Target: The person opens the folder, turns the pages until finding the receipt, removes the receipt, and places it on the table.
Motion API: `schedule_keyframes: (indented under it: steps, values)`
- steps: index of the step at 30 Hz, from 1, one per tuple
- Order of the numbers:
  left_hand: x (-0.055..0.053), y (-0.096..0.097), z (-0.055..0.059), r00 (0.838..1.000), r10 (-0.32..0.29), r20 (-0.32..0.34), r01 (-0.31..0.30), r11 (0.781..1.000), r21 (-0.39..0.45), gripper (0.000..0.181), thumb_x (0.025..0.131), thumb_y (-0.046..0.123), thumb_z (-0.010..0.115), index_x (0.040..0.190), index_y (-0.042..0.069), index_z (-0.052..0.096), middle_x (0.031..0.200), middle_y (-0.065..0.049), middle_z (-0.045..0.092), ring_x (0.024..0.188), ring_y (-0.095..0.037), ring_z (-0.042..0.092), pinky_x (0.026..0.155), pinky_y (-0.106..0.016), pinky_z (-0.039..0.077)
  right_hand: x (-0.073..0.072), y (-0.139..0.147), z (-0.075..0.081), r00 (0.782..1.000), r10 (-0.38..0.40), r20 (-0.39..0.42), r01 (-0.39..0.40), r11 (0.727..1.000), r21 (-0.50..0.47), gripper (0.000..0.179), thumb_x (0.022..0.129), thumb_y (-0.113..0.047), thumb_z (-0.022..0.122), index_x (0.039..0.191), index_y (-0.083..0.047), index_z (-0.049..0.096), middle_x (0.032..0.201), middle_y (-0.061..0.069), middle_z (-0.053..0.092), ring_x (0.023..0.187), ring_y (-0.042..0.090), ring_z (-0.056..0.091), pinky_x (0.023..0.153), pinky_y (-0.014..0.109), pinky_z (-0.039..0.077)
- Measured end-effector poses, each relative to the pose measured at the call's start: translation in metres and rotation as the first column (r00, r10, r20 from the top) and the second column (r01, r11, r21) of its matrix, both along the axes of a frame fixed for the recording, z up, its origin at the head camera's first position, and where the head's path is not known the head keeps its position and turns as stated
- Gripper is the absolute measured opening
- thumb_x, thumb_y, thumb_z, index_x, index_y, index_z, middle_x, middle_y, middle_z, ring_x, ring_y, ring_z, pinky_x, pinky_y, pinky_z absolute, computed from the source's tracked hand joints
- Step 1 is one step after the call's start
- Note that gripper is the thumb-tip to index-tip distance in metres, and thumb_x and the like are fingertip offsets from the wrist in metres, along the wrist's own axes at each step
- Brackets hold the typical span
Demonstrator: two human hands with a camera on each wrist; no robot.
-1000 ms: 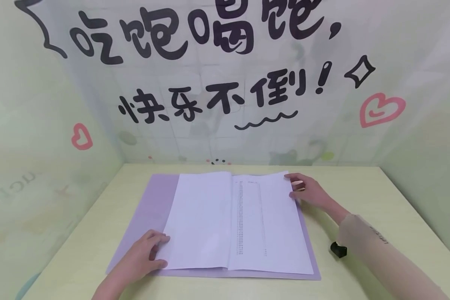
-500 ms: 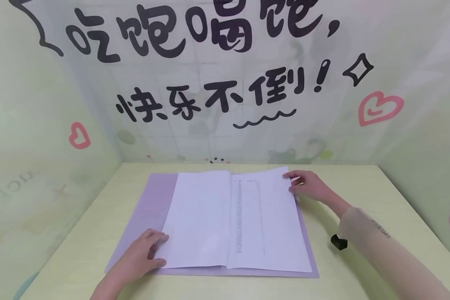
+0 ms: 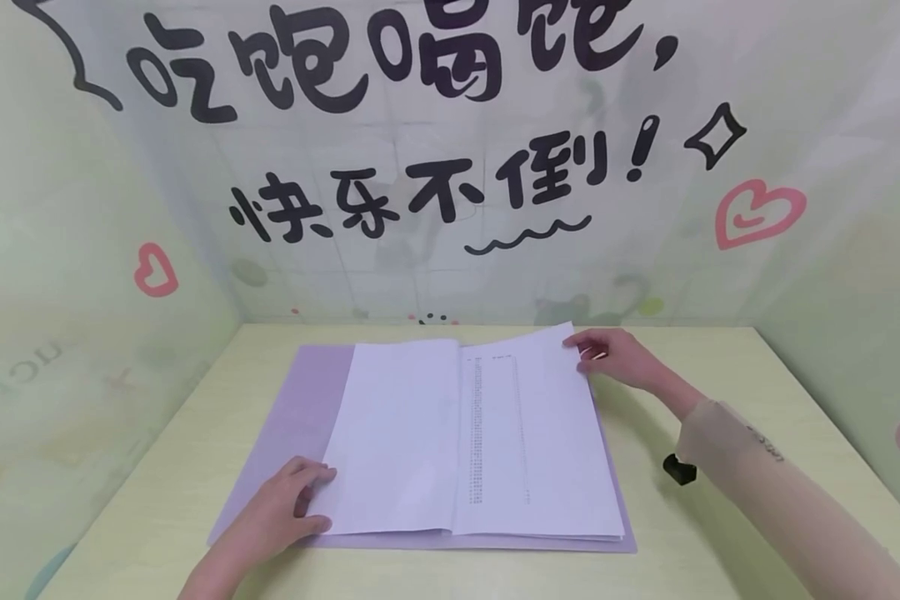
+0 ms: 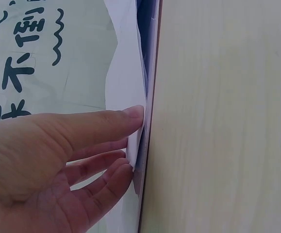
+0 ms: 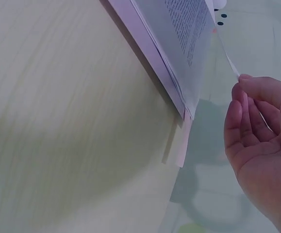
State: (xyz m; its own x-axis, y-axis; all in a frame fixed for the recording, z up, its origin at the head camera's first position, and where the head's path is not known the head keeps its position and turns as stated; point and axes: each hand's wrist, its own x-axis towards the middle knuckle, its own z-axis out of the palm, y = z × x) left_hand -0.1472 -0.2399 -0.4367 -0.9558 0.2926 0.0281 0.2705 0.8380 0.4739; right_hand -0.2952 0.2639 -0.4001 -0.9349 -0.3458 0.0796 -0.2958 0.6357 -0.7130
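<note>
An open book with a purple cover lies on the table. Its left page is blank; the right page carries a column of small print and a dotted line. My left hand rests at the lower left edge of the left page, its thumb and fingertips touching the paper. At the upper right corner, my right hand pinches the right page between thumb and fingers and holds that corner raised. Under the lifted page, another printed page shows in the right wrist view.
A small black object lies on the pale wooden table beside the right sleeve. A narrow pink strip sticks out from the book's corner. Printed wall sheets enclose the table at the back and sides.
My right hand has risen slightly with the right page's upper corner, lifting the page and parting its lower edge from those beneath. The left hand keeps its place on the left page.
</note>
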Motion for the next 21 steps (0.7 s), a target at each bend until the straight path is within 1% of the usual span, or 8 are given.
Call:
schedule_keyframes:
  steps: [3,6,13,17,21]
  values:
    - [0.0,0.0,0.0,1.0,-0.001,0.001,0.001,1.0,-0.006,0.055,0.07,0.017,0.087,0.12,0.005,0.067,0.115,0.0,0.06,0.085,-0.003,0.049,0.072,-0.02,0.046,-0.002,0.0,0.005,1.0,0.019,-0.005,-0.019,1.0,0.022,0.038,0.086,-0.004,0.072,0.124,-0.002,0.066,0.1,0.014,0.067,0.092,0.019,0.059,0.074,0.018,0.049]
    - [0.001,0.0,0.001,1.0,-0.002,0.0,0.002,1.0,-0.008,0.055,0.07,0.017,0.087,0.12,0.005,0.067,0.115,0.0,0.059,0.084,-0.003,0.049,0.072,-0.02,0.046,-0.004,0.001,0.01,0.999,0.034,0.001,-0.034,0.999,0.026,0.037,0.087,-0.005,0.072,0.124,-0.002,0.066,0.101,0.014,0.067,0.094,0.021,0.059,0.075,0.019,0.05]
    - [0.001,0.0,0.001,1.0,-0.008,-0.009,0.008,1.0,-0.001,0.055,0.069,0.017,0.088,0.119,0.005,0.067,0.115,0.0,0.06,0.084,-0.004,0.049,0.071,-0.02,0.047,-0.006,0.004,0.023,0.996,0.076,0.045,-0.077,0.997,0.017,0.04,0.089,-0.012,0.072,0.127,-0.004,0.064,0.11,0.016,0.066,0.104,0.026,0.061,0.077,0.02,0.053]
    - [0.002,0.0,0.001,1.0,-0.004,-0.009,0.004,1.0,-0.004,0.054,0.07,0.016,0.087,0.119,0.005,0.067,0.115,0.001,0.06,0.085,-0.003,0.049,0.072,-0.02,0.047,-0.01,0.004,0.031,0.993,0.107,0.041,-0.108,0.993,0.035,0.039,0.09,-0.013,0.071,0.128,-0.006,0.064,0.117,0.015,0.067,0.107,0.027,0.062,0.08,0.022,0.053]
    - [0.002,-0.001,0.001,1.0,-0.006,-0.022,0.006,1.0,0.001,0.053,0.07,0.015,0.086,0.119,0.005,0.067,0.115,0.001,0.06,0.085,-0.002,0.048,0.073,-0.02,0.047,-0.014,0.003,0.039,0.99,0.136,0.021,-0.137,0.989,0.049,0.036,0.092,-0.012,0.068,0.128,-0.008,0.064,0.123,0.014,0.066,0.108,0.028,0.064,0.084,0.023,0.053]
